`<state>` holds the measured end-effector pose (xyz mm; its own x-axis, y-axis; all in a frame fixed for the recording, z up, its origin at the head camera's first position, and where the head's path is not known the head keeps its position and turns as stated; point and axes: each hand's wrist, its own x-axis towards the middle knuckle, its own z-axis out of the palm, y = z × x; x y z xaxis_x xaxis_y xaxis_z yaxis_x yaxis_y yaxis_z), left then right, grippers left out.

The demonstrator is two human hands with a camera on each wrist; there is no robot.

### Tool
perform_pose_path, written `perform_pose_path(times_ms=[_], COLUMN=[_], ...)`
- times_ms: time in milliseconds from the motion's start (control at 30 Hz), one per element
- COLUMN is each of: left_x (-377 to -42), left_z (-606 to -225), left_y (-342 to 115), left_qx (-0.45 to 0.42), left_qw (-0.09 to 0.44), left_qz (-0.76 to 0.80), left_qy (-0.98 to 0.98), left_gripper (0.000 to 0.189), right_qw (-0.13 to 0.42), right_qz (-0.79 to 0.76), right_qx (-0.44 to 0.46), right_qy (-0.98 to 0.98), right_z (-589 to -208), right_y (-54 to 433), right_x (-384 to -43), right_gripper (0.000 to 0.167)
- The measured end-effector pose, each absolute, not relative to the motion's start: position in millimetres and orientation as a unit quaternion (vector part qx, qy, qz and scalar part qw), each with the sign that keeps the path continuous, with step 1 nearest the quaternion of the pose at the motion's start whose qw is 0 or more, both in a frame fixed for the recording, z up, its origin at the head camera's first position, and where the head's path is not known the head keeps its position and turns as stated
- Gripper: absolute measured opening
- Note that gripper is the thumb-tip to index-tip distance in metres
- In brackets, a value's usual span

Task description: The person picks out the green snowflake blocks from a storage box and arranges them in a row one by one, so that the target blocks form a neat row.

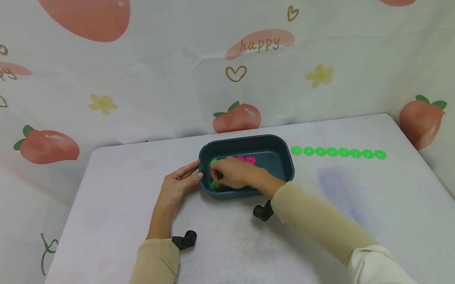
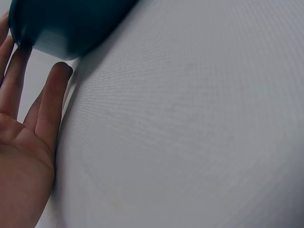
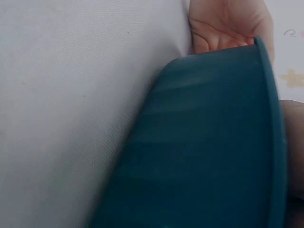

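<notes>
A dark teal plastic tub [image 1: 280, 145] stands on the table, with green and pink flower-shaped pieces [image 1: 251, 159] inside. My left hand [image 1: 177, 186] rests at its left end, fingers extended against the outer wall; the left wrist view shows the straight fingers against the tub [image 2: 52, 28]. My right hand [image 1: 234, 171] reaches over the near rim into the tub. Its bent fingertips are right at a green flower piece [image 1: 214, 184] by the left wall; I cannot tell whether they pinch it. In the right wrist view the tub wall [image 3: 204, 142] hides those fingertips.
A slanting row of several green flower pieces [image 1: 332, 151] lies on the white-covered table [image 1: 230, 263], right of the tub. A printed cloth [image 1: 176, 59] with peaches and hearts hangs behind the table. Small black devices [image 1: 185, 240] are worn at both wrists.
</notes>
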<state>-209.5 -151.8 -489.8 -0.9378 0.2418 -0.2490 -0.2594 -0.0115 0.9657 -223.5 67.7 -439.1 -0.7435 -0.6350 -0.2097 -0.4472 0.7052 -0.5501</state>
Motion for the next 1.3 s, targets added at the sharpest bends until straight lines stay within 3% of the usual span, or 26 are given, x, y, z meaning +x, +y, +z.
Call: perform_pose_path(times_ms=[400,1067,1300], left_x=[-209,-207,-207], left_z=[-490,-490,-488], left_y=[-150,-152,-150], left_qx=[-0.011,-0.017,-0.018], left_qw=[0.176,0.174,0.171], left_qz=[0.715,0.704,0.703], left_qy=[0.676,0.689,0.691], left_gripper=[0.056,0.058,0.058], right_qw=[0.162,0.058,0.046], right_qz=[-0.29,-0.483,-0.537], right_qx=[-0.284,-0.169,-0.12], right_qy=[0.899,0.857,0.834], right_z=[-428,-424,-420], right_y=[91,139,165], right_x=[-212,-197,-193], right_gripper=[0.007,0.018,0.022])
